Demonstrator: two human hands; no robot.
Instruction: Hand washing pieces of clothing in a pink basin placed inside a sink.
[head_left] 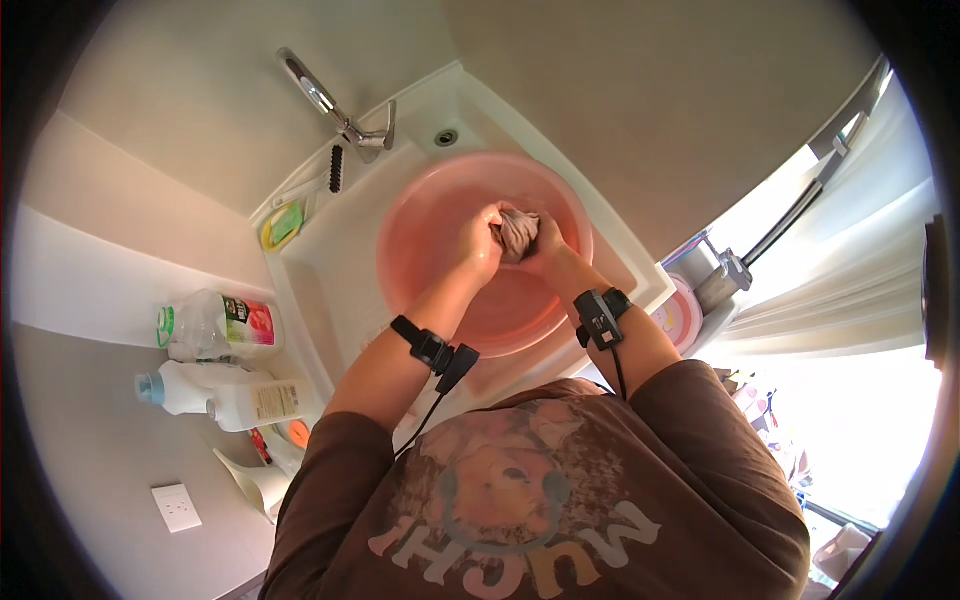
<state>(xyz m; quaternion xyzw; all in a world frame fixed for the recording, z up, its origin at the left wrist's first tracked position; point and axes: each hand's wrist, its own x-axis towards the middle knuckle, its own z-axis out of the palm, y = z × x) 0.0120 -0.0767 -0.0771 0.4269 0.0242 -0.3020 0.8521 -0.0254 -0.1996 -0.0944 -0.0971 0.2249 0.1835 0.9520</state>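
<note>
A pink round basin (412, 215) with water in it stands in the white sink. Over it, both my hands grip a bunched, wet-looking greyish-brown cloth (518, 236). My left hand (484, 242) is closed on the cloth's left side, its skin shiny with wet. My right hand (549, 240) is closed on the other side, and its fingers are partly hidden behind the cloth. The cloth looks crumpled and folded between the two hands; its full shape cannot be made out.
The white sink (335, 270) has a chrome faucet (350, 125) at the back left and a drain (446, 138). A black brush (336, 168) and a green sponge (287, 220) lie on its rim. Plastic bottles (250, 400) stand left; a pink tub (683, 312) sits right.
</note>
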